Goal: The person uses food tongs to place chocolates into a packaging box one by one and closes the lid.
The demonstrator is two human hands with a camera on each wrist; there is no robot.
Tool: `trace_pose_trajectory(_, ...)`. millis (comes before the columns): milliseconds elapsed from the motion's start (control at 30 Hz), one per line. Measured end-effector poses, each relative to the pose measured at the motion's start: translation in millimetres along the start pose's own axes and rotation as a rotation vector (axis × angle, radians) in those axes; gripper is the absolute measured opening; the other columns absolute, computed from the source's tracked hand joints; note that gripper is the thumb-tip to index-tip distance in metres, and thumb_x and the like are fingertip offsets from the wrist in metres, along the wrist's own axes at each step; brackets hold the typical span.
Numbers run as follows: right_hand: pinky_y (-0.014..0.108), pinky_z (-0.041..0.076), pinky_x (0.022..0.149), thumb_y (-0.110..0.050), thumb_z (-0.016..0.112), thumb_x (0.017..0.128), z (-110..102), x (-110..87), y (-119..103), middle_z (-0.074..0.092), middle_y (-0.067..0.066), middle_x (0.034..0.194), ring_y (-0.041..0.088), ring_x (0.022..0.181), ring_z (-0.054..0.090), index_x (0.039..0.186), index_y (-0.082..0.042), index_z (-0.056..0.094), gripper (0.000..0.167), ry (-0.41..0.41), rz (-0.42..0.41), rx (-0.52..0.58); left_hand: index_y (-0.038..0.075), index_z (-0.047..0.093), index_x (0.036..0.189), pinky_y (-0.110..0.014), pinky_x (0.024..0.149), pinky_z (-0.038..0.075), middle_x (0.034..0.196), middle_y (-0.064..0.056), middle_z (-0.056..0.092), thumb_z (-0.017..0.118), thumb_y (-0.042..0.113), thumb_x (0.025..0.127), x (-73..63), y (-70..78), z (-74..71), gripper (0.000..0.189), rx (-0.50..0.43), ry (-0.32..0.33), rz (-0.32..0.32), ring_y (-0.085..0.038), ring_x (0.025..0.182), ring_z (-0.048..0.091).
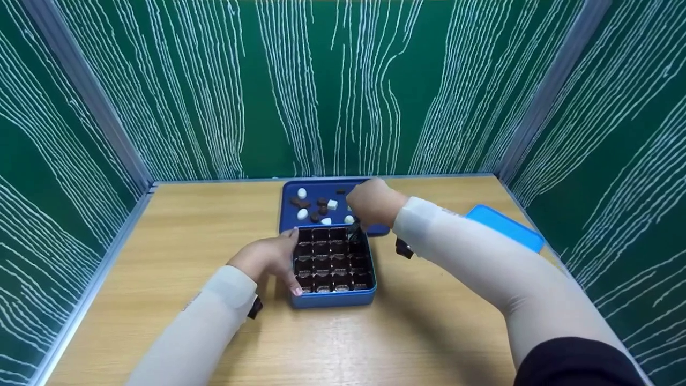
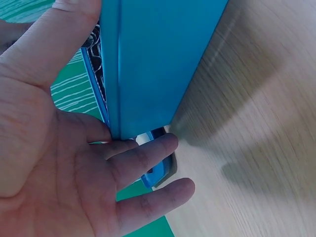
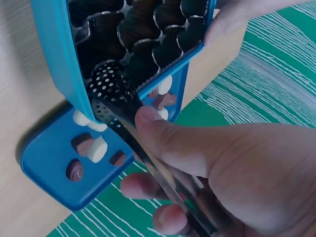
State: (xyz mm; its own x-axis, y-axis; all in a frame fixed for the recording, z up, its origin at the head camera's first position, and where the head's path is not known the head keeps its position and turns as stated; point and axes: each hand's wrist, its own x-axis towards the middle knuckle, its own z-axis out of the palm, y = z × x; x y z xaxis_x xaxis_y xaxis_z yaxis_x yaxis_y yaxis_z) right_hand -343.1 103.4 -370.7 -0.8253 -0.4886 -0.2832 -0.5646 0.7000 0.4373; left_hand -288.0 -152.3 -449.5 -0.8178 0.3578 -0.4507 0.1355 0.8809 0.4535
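A blue box (image 1: 333,298) stands on the table, fitted with a dark brown tray (image 1: 321,265) divided into compartments. My left hand (image 1: 270,257) grips the box's left side, thumb at the near corner and fingers toward the far one. In the right wrist view, my right hand (image 3: 217,168) holds metal tongs (image 3: 153,160) with black perforated tips. One tip reaches into a corner compartment; the other shows near the outer wall. Whether a chocolate sits between the tips is hidden. Behind the box, a dark blue tray (image 1: 288,206) carries several brown and white chocolates (image 1: 322,202).
A light blue lid-like panel (image 1: 506,228) lies at the table's right side. Green walls (image 1: 353,86) with white wavy lines enclose the wooden table (image 1: 203,225) at the back and both sides.
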Motion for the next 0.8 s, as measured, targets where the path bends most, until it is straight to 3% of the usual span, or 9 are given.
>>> trace_pose_trajectory(100,0.035,0.06,0.06,-0.033,0.091,0.098,2,5.8,-7,0.053,-0.006,0.068,0.012,0.062,0.043,0.081,-0.016,0.067,0.034,-0.009,-0.013,-0.006,0.006,-0.006,0.182,-0.058,0.145,0.022,0.192,-0.02,-0.003,0.11,0.037,0.068,-0.1,-0.1,-0.2,0.165,0.011,0.001,0.002,-0.046,0.177,0.015)
trace_pose_trajectory(300,0.031,0.051,0.054,-0.036,0.093,0.097,-1,6.4,-12,0.053,-0.007,0.066,0.012,0.06,0.043,0.085,-0.016,0.07,0.033,-0.034,-0.021,-0.006,0.005,-0.005,0.182,-0.057,0.145,0.023,0.192,-0.02,-0.002,0.11,0.035,0.069,-0.3,1.5,-1.3,0.164,0.01,0.006,-0.006,-0.046,0.176,0.017)
trace_pose_trajectory(467,0.032,0.061,0.064,-0.036,0.093,0.096,-13,-4.9,-3,0.056,-0.006,0.07,0.011,0.063,0.048,0.09,-0.014,0.075,0.029,-0.041,-0.017,0.044,0.009,-0.005,0.183,-0.059,0.145,0.02,0.193,-0.018,-0.004,0.11,0.037,0.068,0.0,2.7,-0.5,0.164,0.005,-0.004,-0.02,-0.046,0.177,0.015)
trace_pose_trajectory(633,0.041,0.071,0.089,-0.047,0.093,0.094,-28,-11.1,17,0.079,-0.001,0.095,0.015,0.081,0.069,0.107,-0.01,0.083,0.04,-0.071,0.02,0.204,0.01,-0.005,0.183,-0.061,0.145,0.022,0.193,-0.015,-0.003,0.111,0.041,0.063,0.5,3.4,0.3,0.169,0.013,0.0,-0.028,-0.046,0.177,0.016)
trace_pose_trajectory(800,0.042,0.067,0.083,-0.04,0.081,0.105,-29,10.9,27,0.079,0.006,0.104,0.021,0.083,0.071,0.106,-0.011,0.076,0.029,-0.019,0.12,0.468,0.008,-0.003,0.183,-0.06,0.145,0.023,0.193,-0.015,-0.001,0.111,0.043,0.059,1.2,2.8,0.2,0.172,0.025,0.012,-0.026,-0.046,0.176,0.019)
